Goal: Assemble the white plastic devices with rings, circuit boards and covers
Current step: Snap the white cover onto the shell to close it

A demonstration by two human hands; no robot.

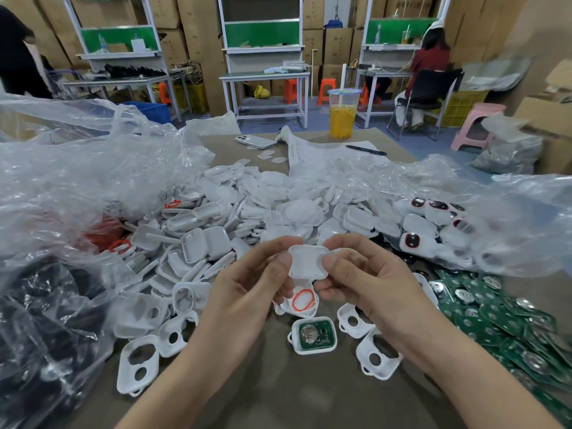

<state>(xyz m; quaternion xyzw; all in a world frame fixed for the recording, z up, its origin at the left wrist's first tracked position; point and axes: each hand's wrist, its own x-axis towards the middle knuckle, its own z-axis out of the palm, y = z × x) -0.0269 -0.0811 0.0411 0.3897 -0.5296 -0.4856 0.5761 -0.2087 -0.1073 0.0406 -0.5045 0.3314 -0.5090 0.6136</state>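
My left hand (247, 283) and my right hand (365, 280) both pinch a white plastic cover (308, 262), held above the table at centre. Just below it, partly behind my fingers, is a white shell with an orange-red ring (301, 300) inside; whether it rests on the table or hangs from my left fingers I cannot tell. A white shell holding a green circuit board (314, 334) with a coin cell lies on the table below that. Empty white shells with two holes lie at left (137, 365) and right (379, 356).
A heap of white covers (235, 209) fills the middle of the table. Green circuit boards (501, 323) lie at right, finished units in a clear bag (433, 224) beyond them, red rings in a bag (103, 235) at left. A drink cup (343, 114), phone and pen stand at the back.
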